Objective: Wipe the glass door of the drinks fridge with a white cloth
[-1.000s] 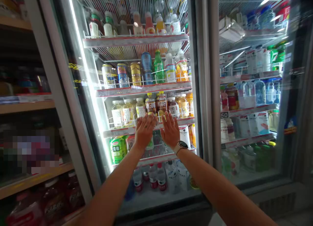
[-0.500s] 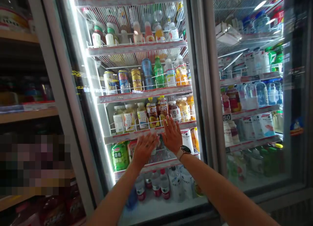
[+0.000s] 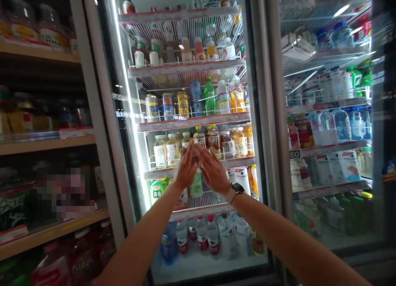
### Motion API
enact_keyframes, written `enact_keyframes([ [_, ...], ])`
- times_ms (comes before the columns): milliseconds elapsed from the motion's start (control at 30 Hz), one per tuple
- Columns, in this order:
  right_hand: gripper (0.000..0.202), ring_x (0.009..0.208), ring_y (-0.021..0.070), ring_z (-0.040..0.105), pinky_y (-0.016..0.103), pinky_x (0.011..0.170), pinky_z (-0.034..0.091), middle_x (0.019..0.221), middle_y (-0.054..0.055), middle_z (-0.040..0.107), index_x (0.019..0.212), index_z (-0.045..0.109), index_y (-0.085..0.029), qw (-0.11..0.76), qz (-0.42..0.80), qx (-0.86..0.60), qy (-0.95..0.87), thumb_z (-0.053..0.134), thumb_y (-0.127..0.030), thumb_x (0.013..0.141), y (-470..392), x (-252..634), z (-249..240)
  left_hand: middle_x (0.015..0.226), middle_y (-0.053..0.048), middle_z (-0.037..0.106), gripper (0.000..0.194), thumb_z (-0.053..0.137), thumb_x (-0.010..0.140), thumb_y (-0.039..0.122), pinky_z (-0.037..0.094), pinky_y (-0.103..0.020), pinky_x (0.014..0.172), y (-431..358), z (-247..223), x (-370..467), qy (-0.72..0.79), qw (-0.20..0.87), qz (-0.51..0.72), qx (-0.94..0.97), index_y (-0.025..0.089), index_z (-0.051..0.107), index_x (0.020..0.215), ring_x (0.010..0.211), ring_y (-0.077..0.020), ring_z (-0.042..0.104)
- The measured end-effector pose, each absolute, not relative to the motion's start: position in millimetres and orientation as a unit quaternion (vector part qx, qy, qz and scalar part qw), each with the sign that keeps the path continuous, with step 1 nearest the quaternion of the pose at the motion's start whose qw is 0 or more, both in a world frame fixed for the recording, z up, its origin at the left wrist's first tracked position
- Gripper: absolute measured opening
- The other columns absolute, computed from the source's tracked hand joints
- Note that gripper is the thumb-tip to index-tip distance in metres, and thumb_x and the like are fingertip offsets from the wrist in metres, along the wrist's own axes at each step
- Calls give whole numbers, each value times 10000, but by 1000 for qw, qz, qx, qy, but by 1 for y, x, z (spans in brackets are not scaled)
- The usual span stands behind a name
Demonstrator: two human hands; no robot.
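Observation:
In the head view both arms stretch out toward a lit drinks fridge (image 3: 195, 123). My left hand (image 3: 185, 168) has its fingers extended and pointing up, and it holds nothing I can see. Beside it my right hand (image 3: 213, 172) is also outstretched, with a watch (image 3: 237, 187) on the wrist. The fingertips of both hands come close together; whether they touch, I cannot tell. Behind them stand brown tea bottles (image 3: 213, 142) and pale-labelled bottles (image 3: 160, 152). A light green bottle (image 3: 196, 186) shows between the palms, and a green package (image 3: 157, 189) sits left of my left hand.
Cans (image 3: 182, 104) and a green soda bottle (image 3: 209, 97) fill the shelf above. Small bottles (image 3: 201, 234) stand at the bottom. On the right is another glass-fronted fridge section (image 3: 328, 147) with bottles; wooden shelves (image 3: 46, 141) with jars and bottles are at left.
My hands have drawn together, and their fingertips now lean toward each other. The view has shifted, so the fridge appears slightly further right and lower.

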State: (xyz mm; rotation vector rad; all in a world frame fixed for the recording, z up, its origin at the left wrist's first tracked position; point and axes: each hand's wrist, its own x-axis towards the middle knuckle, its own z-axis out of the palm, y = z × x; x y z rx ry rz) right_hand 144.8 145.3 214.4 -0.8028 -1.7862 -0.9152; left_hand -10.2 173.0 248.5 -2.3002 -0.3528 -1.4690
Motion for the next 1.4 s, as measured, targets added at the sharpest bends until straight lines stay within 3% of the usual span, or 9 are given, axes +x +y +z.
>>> enact_keyframes([
  [100, 535, 1477, 202, 250, 403, 1212, 265, 1545, 116, 391, 1514, 331, -111, 445, -376, -319, -748, 349, -287, 1009, 150, 125, 232, 1626, -40, 194, 614, 248, 1004, 287, 239, -416, 1216, 172, 253, -25, -161, 179, -570, -785, 284, 2, 1566, 1478, -180, 238],
  [167, 557, 1480, 242, 238, 440, 1213, 248, 1559, 135, 360, 1489, 383, -109, 441, -384, -338, -737, 418, -357, 993, 155, 113, 237, 1615, -43, 232, 584, 261, 1012, 304, 184, -450, 1229, 177, 251, -39, -230, 237, -587, -739, 272, 82, 1567, 1488, -197, 207],
  [333, 627, 1490, 310, 186, 585, 1176, 208, 1604, 144, 249, 1521, 326, -255, 450, -422, -370, -695, 510, -451, 955, 159, 97, 205, 1603, -103, 238, 607, 352, 997, 365, 124, -496, 1229, 199, 235, -71, -313, 400, -511, -694, 184, 194, 1554, 1502, -253, 136],
  [500, 599, 1458, 289, 290, 552, 1175, 247, 1570, 115, 343, 1516, 339, -274, 389, -439, -363, -724, 531, -330, 950, 153, 109, 124, 1597, -96, 242, 624, 361, 991, 328, 126, -478, 1234, 204, 229, -74, -316, 422, -502, -686, 188, 148, 1561, 1500, -241, 139],
  [600, 586, 1439, 277, 334, 539, 1181, 245, 1548, 100, 389, 1501, 369, -268, 356, -448, -354, -740, 541, -290, 941, 149, 121, 107, 1599, -95, 232, 631, 363, 989, 326, 126, -490, 1233, 201, 229, -72, -322, 415, -497, -690, 185, 139, 1561, 1501, -247, 128],
  [733, 579, 1456, 250, 299, 515, 1208, 188, 1567, 89, 356, 1511, 344, -233, 351, -469, -347, -732, 510, -262, 957, 156, 122, 166, 1602, -95, 221, 627, 351, 994, 333, 127, -492, 1234, 200, 230, -72, -322, 406, -497, -696, 178, 135, 1561, 1503, -244, 114],
  [867, 631, 1486, 263, 209, 538, 1223, 122, 1603, 98, 271, 1555, 220, -172, 399, -469, -353, -705, 451, -308, 984, 165, 114, 249, 1604, -103, 218, 627, 340, 997, 353, 127, -492, 1234, 200, 229, -73, -326, 418, -489, -693, 160, 143, 1560, 1505, -243, 98],
  [967, 652, 1485, 264, 212, 536, 1222, 124, 1609, 92, 259, 1570, 158, -194, 425, -459, -348, -698, 421, -352, 995, 168, 111, 266, 1607, -99, 217, 620, 327, 998, 355, 114, -485, 1239, 199, 228, -73, -338, 418, -479, -694, 152, 157, 1558, 1507, -237, 83],
  [1400, 591, 1381, 261, 419, 504, 1187, 224, 1478, 104, 491, 1520, 328, -202, 351, -462, -342, -739, 484, -241, 951, 147, 135, 91, 1613, -80, 188, 624, 318, 998, 347, 98, -496, 1242, 199, 228, -72, -343, 395, -480, -704, 185, 115, 1566, 1506, -235, 71],
])
